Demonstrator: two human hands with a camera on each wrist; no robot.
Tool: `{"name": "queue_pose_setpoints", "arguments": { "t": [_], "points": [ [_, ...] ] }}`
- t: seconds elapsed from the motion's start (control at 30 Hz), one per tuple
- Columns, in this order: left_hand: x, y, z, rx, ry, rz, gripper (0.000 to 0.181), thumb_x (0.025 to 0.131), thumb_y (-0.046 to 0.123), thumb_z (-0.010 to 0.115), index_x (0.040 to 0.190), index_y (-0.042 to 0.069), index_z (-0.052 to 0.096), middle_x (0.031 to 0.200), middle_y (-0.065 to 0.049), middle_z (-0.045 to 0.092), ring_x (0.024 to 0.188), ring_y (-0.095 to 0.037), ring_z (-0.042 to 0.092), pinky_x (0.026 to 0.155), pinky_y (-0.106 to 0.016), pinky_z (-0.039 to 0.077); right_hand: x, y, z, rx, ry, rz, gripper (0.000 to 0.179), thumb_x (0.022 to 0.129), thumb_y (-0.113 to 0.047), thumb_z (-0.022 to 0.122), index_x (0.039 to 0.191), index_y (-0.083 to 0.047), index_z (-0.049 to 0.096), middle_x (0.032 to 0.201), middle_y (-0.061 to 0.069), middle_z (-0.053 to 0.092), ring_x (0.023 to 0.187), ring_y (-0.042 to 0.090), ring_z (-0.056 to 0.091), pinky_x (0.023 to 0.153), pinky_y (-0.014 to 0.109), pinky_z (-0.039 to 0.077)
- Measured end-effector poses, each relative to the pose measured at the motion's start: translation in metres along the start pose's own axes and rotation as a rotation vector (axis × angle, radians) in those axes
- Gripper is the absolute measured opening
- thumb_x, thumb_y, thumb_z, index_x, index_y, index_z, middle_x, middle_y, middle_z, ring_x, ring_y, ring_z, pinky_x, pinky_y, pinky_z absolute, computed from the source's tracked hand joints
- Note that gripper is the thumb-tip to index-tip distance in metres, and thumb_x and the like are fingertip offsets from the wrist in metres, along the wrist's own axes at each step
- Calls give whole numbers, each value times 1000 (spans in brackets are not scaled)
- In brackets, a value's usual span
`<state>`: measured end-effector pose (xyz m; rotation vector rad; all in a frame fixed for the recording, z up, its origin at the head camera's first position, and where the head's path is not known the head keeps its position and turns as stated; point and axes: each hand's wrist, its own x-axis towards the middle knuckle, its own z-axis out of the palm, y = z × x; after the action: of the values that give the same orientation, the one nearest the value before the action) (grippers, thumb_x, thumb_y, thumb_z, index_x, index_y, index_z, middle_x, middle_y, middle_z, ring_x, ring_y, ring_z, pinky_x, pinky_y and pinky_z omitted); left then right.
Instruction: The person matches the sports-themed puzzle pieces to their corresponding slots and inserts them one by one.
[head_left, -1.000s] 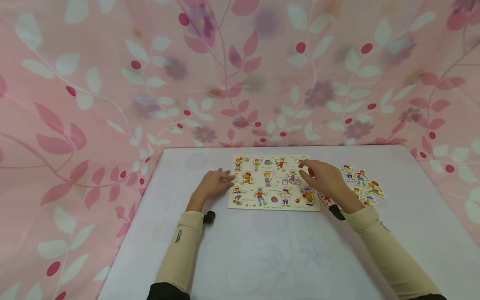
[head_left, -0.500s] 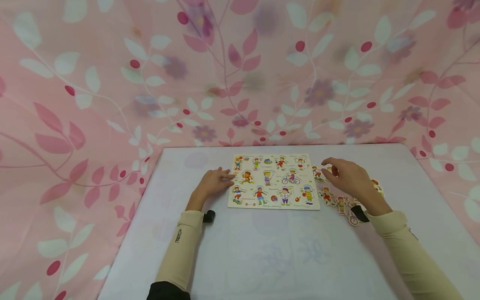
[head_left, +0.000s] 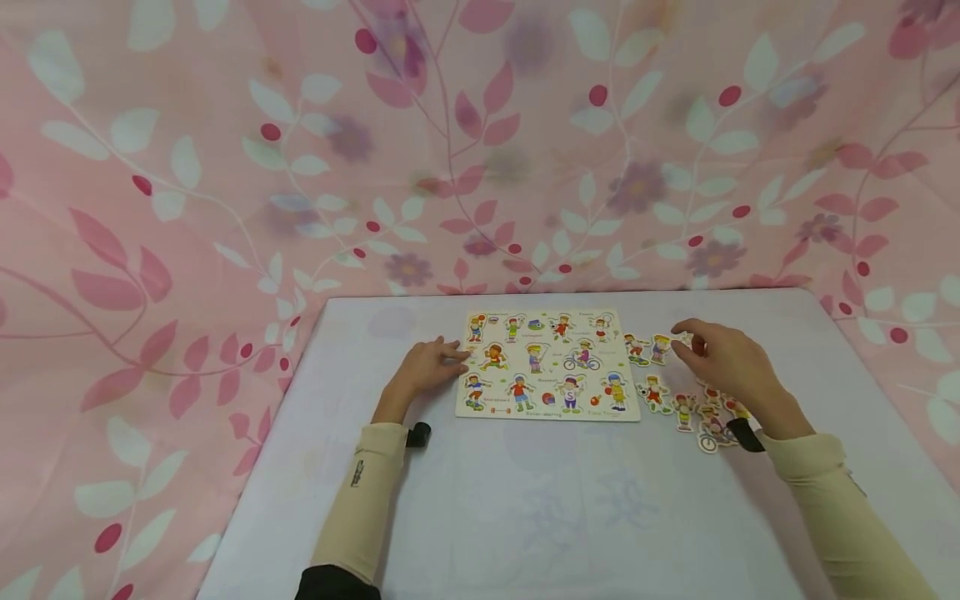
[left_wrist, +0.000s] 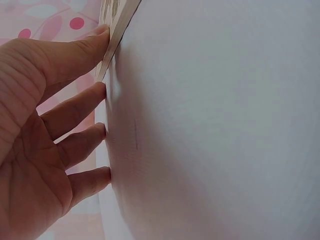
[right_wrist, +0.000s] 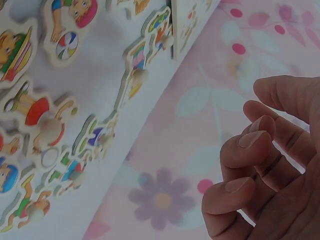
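Observation:
A pale puzzle board (head_left: 540, 416) printed with sports children lies flat on the table. At its left edge rests my left hand (head_left: 427, 367); in the left wrist view the thumb touches the board's edge (left_wrist: 120, 27) and the other fingertips touch the cloth. To the right of the board, my right hand (head_left: 723, 358) hovers over loose wooden figure pieces (head_left: 654, 393). Its fingers (right_wrist: 240, 150) are loosely bent, with nothing seen between them. Several pieces, such as a girl in a red skirt (right_wrist: 37, 111), show small round knobs. Some pieces are hidden beneath the right hand.
White cloth covers the table (head_left: 555, 500). Behind it hangs a pink flowered curtain (head_left: 480, 167). A bicycle piece (head_left: 711, 432) overlaps others near the right wrist. A dark camera strap (head_left: 418, 434) sits at the left wrist.
My right hand has moved right, from above the board's upper right corner to above the loose pieces, uncovering that corner and the nearer pieces. The left hand has stayed in place.

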<state>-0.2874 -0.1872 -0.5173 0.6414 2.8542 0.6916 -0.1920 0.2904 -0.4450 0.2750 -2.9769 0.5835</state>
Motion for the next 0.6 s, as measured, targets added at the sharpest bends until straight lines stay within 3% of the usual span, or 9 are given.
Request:
{"name": "queue_pose_setpoints", "arguments": {
  "t": [0.2,0.4,0.6],
  "points": [
    [-1,2,-3,11,7,11,36,90,35,72,123,21,71,138,-6,56,137,-38,40,112,-53,31,-7,15,-8,30,5,25,35,98,-37,60,123,-12,63,74,0,51,57,17,42,45,31,31],
    [1,1,-4,4,13,19,35,90,35,72,122,20,72,137,-6,57,136,-39,41,112,-53,30,-18,34,-16,27,26,31,32,98,-34,61,120,-12,63,77,1,54,59,17,45,45,31,34],
    [1,0,-1,-6,-1,6,35,90,35,72,122,20,72,138,-5,56,137,-37,40,112,-52,30,-31,49,-20,45,-4,84,35,98,-37,60,121,-11,62,79,4,55,58,19,45,46,32,35]
  ]
}}
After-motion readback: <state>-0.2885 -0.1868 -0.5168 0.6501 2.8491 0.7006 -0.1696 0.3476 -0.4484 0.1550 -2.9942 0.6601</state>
